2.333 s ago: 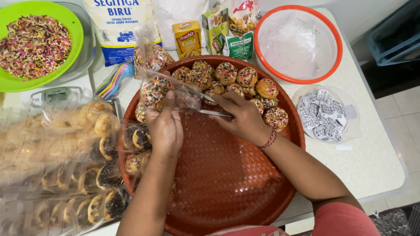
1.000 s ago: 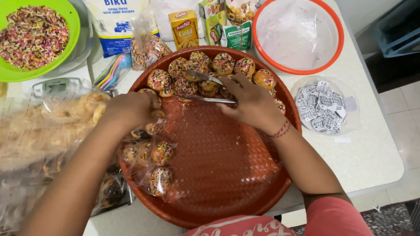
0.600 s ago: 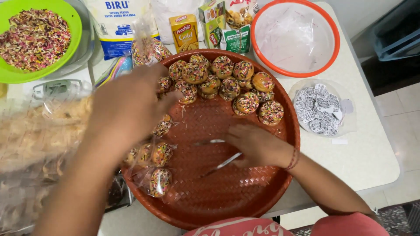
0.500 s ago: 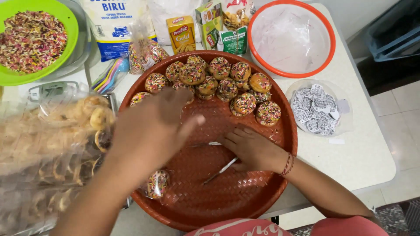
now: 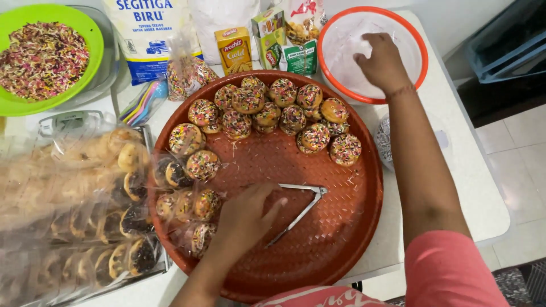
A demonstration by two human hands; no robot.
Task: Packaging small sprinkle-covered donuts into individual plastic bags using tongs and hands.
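Red woven tray crowds the lower frame, where the open left hand beside the tongs could nudge bagged donuts off, while the right hand, fingers loose and empty, reaches into the orange-rimmed bowl.

A white table carries it all, with the big brown tray sitting dead centre and hanging over the near edge. Up at the back there's a green bowl on the left, a flour bag, small boxes and an orange-rimmed basin on the right. Along the left side lie clear bags of doughnuts, with a bunch of coloured spoons just beside the tray's rim.
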